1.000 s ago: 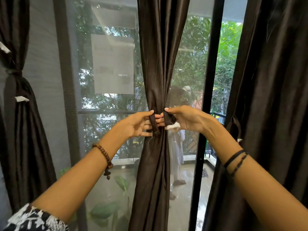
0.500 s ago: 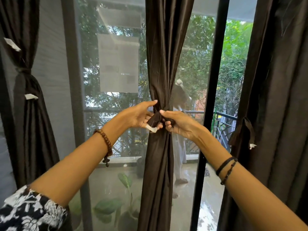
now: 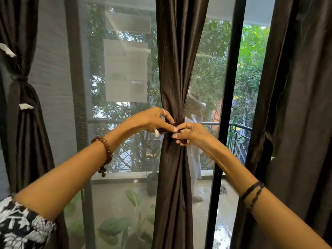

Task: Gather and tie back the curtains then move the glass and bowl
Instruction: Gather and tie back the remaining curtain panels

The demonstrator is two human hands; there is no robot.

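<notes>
Done: left curtain (image 3: 21, 123) tied | Now: left hand (image 3: 152, 121) and right hand (image 3: 190, 133) both pinching tie band (image 3: 165, 131) round middle curtain (image 3: 177, 69) | Left: right curtain (image 3: 296, 105) loose; glass, bowl unseen

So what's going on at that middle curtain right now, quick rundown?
Left hand and right hand both pinching the tie band round the gathered middle curtain. Knot not finished. Nothing blocking. Glass, bowl not in view.

We find the tie-back (image 3: 164, 131) largely covered by both hands; the right-hand curtain (image 3: 296, 105) is cut off by the frame edge.
</notes>
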